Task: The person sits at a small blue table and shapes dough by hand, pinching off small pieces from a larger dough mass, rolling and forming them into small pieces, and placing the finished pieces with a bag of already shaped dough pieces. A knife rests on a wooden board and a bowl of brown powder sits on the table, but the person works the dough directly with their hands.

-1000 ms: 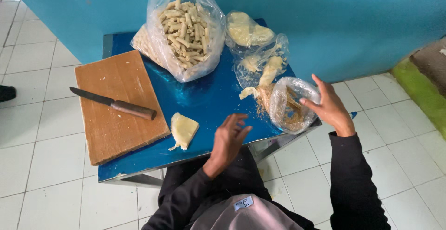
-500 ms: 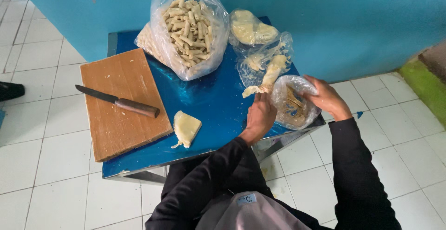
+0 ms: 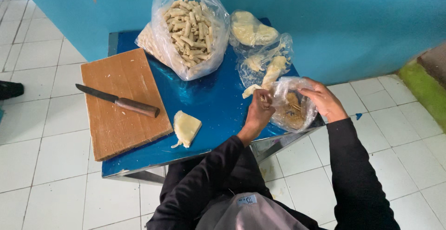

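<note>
Left hand [image 3: 259, 111] has moved onto the small clear plastic crumb bag [image 3: 292, 111]; fingers pinch its rim; right hand [image 3: 323, 97] grips the opposite rim; bag mouth held open.

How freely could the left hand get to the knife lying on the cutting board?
Probably yes. The left hand grips the small bag, but only bare blue table lies between it and the knife, whose handle points toward it.

Blue table [image 3: 211, 101] carrying a wooden cutting board [image 3: 121, 101] with a brown-handled knife [image 3: 118, 101] lying across it; beside the board, 1 pale dough wedge [image 3: 186, 128]. At the far edge, a large clear bag of cut dough sticks [image 3: 188, 30]; white-tiled floor [image 3: 37, 132] below.
</note>
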A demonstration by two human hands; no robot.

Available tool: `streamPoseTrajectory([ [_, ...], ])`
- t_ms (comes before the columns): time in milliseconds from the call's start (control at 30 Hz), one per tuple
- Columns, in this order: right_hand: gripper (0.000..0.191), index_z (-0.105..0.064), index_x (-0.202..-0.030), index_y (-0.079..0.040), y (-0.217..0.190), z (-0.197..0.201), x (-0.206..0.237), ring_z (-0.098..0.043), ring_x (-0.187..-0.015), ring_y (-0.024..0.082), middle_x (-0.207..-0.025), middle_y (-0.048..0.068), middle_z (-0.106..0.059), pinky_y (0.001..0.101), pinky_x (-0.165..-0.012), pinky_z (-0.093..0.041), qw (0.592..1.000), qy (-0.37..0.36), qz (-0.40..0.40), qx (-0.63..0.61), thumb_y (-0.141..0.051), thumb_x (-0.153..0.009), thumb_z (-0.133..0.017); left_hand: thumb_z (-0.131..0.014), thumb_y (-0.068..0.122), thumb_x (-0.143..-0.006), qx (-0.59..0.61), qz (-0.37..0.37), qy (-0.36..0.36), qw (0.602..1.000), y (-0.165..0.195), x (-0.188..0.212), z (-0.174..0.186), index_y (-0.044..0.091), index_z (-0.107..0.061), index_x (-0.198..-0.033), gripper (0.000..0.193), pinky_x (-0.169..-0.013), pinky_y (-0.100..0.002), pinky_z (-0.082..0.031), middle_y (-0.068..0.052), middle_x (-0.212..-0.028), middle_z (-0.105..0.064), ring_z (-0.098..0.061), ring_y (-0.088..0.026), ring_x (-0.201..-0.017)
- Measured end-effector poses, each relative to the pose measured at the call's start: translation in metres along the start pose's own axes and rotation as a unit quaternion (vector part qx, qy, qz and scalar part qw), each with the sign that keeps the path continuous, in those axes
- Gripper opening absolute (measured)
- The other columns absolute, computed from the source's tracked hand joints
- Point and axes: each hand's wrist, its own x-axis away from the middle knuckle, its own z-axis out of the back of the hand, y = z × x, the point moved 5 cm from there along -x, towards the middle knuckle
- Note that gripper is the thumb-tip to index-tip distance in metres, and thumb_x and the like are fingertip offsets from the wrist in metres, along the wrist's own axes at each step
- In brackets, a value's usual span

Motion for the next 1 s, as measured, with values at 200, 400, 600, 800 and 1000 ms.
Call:
streamPoseTrajectory([
  [200, 0.043, -0.057, -0.138, 0.001, 0.009, 0.011, 0.011, -0.063, -0.111, 0.011, -0.121, 0.004, -0.069, 0.0257, -0.098, -0.048, 0.997, 0.065, 0.004, -0.031, -0.004, -0.096, -0.064, -0.067, -0.006, -0.08, -0.111, -0.126, -0.005, 0.986, 0.018, 0.0, -0.003, 0.001, -0.053, -0.135, 0.057, -0.086, -0.04, -0.056, -0.018, -0.13, -0.058, -0.066, -0.036, -0.105],
  [400, 0.032, -0.066, -0.134, -0.004, 0.008, 0.022, 0.016, -0.057, -0.099, 0.011, -0.115, 0.003, -0.068, 0.0285, -0.087, -0.047, 0.986, 0.142, 0.045, 0.079, -0.001, -0.102, -0.061, -0.062, 0.0, -0.093, -0.147, -0.244, 0.026, 0.958, 0.037, 0.004, -0.02, 0.004, -0.069, -0.113, 0.022, -0.085, -0.039, -0.057, -0.017, -0.117, -0.07, -0.07, -0.037, -0.101],
  [600, 0.032, -0.068, -0.132, -0.004, 0.007, 0.03, 0.026, -0.064, -0.102, 0.011, -0.117, 0.003, -0.071, 0.0271, -0.089, -0.051, 0.972, 0.192, 0.093, 0.101, -0.002, -0.102, -0.055, -0.061, 0.008, -0.096, -0.19, -0.142, 0.005, 0.971, 0.033, -0.006, -0.016, 0.008, -0.069, -0.11, 0.017, -0.069, -0.044, -0.054, -0.018, -0.089, -0.072, -0.071, -0.038, -0.082],
  [800, 0.038, -0.064, -0.134, -0.007, -0.032, 0.009, 0.04, -0.065, -0.112, 0.022, -0.125, 0.01, -0.068, 0.0347, -0.094, -0.051, 0.913, 0.222, 0.161, 0.302, -0.007, -0.097, -0.068, -0.054, 0.007, -0.1, -0.175, -0.074, 0.036, 0.981, 0.001, -0.014, -0.007, 0.006, -0.06, -0.115, 0.016, -0.068, -0.048, -0.052, -0.022, -0.086, -0.069, -0.069, -0.044, -0.082],
  [1000, 0.019, -0.072, -0.098, -0.008, -0.058, -0.035, 0.076, -0.046, -0.111, 0.034, -0.117, 0.01, -0.053, 0.0513, -0.086, -0.036, 0.744, 0.254, 0.242, 0.569, -0.011, -0.081, -0.08, -0.05, -0.004, -0.091, -0.175, -0.109, 0.081, 0.975, 0.006, -0.012, 0.0, 0.006, -0.055, -0.117, 0.028, -0.073, -0.052, -0.051, -0.023, -0.098, -0.069, -0.068, -0.046, -0.088],
])
